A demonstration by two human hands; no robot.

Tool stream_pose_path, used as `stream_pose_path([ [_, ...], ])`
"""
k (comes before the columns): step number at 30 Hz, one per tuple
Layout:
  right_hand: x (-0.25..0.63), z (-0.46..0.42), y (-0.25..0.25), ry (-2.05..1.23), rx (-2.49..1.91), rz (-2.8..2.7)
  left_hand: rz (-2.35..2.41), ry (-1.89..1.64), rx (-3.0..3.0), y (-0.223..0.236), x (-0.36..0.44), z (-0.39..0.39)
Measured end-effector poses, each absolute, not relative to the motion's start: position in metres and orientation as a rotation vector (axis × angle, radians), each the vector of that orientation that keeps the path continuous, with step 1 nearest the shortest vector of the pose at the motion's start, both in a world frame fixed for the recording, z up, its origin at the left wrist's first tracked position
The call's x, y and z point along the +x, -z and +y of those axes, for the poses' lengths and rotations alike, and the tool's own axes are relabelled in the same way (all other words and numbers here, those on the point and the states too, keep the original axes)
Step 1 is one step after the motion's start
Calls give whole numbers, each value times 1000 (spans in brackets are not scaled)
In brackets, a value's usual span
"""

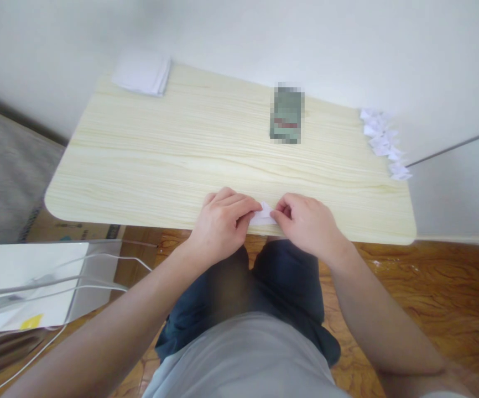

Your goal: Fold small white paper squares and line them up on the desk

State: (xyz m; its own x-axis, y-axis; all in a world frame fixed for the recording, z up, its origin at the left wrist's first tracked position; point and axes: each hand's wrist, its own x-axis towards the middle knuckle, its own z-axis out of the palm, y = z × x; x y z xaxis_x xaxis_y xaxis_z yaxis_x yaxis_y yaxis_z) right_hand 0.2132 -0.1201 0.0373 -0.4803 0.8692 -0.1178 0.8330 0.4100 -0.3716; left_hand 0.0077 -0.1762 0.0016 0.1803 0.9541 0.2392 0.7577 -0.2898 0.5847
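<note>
A small piece of folded white paper lies at the front edge of the light wooden table, between my two hands. My left hand grips its left end, with the thumb and fingers pressed together. On the other side, my right hand pinches the right end between thumb and forefinger. The paper's middle shows white and creased; both its ends are partly covered by fingertips.
Several folded white paper pieces lie along the table's right end. A stack of white paper sits at the back left corner. A blurred-out dark rectangular object lies near the back edge. Left below stands a white box with white cables.
</note>
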Motion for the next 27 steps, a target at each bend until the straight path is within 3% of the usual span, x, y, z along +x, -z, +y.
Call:
stream_pose_path([
  [5, 219, -126, -32, -740, -1502, -2379, 1579, -802, 2212, 1, 5, -178],
  [14, 207, -172, -2, -385, -1311, -2199, 1581, -878, 2251, 3, 7, -180],
  [27, 234, -186, 19, -386, -1126, -2296, 1445, -863, 2409, 10, 5, -201],
])
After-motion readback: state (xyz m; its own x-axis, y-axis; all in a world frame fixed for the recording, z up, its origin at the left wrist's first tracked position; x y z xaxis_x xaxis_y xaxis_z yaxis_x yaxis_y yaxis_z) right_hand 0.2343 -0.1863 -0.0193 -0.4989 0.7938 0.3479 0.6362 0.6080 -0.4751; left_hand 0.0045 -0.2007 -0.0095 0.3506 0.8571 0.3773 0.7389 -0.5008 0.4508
